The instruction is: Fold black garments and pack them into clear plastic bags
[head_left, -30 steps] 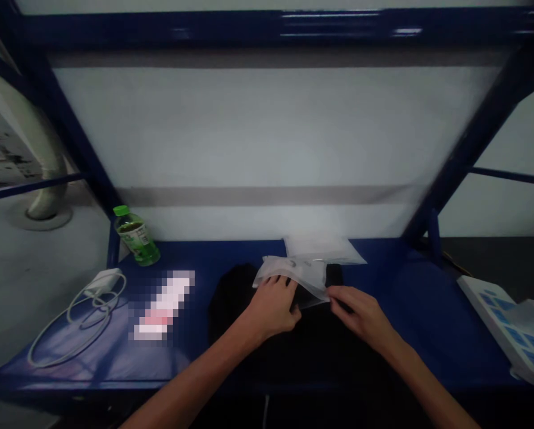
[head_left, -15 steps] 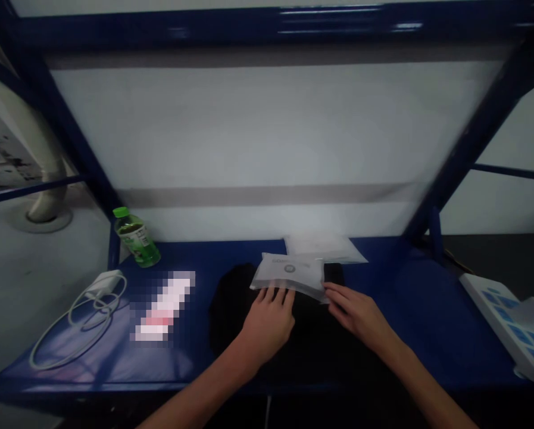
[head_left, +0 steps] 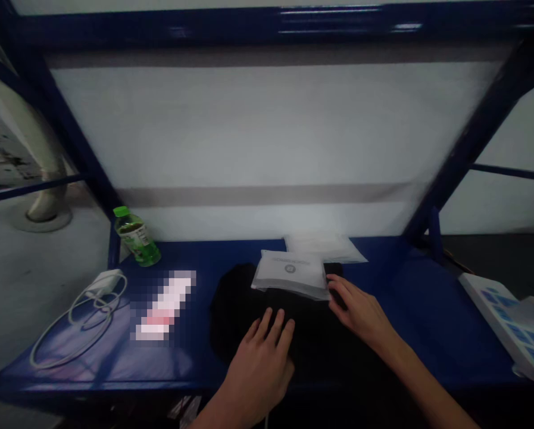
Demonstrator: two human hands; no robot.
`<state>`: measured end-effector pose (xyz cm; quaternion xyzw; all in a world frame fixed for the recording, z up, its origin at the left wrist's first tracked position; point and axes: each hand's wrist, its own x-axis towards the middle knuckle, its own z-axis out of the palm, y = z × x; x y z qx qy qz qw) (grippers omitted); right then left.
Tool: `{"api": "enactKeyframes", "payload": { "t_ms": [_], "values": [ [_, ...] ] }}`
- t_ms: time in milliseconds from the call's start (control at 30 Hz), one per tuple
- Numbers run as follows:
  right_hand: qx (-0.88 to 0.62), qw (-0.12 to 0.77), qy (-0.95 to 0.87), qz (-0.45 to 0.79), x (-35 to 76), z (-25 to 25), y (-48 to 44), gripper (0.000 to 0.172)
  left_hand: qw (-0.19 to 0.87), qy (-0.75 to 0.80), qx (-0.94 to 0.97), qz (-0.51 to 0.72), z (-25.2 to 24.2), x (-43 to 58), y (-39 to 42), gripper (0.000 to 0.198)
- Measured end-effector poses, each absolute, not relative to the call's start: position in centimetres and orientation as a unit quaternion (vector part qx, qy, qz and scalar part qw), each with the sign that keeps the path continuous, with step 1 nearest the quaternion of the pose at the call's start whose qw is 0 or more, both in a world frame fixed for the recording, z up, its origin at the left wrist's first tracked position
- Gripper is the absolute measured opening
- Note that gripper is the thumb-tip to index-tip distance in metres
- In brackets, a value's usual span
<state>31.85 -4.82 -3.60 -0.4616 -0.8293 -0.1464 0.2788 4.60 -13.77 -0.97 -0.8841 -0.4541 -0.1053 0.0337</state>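
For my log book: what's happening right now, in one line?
left hand: on black cloth | right hand: at bag edge | bag: on cloth

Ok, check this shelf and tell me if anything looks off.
The pixelated patch on the shelf stands out: whatever lies there can't be made out. The white cable sprawls in loose loops beside it. The pouch sits slightly askew on the black cloth. Nothing looks spilled.

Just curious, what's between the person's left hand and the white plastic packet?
In the head view, black fabric lies between the left hand and the white plastic packet.
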Motion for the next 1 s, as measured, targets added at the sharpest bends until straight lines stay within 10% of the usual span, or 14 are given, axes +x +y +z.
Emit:
{"api": "enactKeyframes", "payload": {
  "t_ms": [1000],
  "values": [
    [-0.588,0.333,-0.733,-0.079,40.8,-3.5,7.9,0.051,-0.004,-0.482,-0.868,-0.121,-1.2,4.6,-13.7,0.048]
  ]
}}
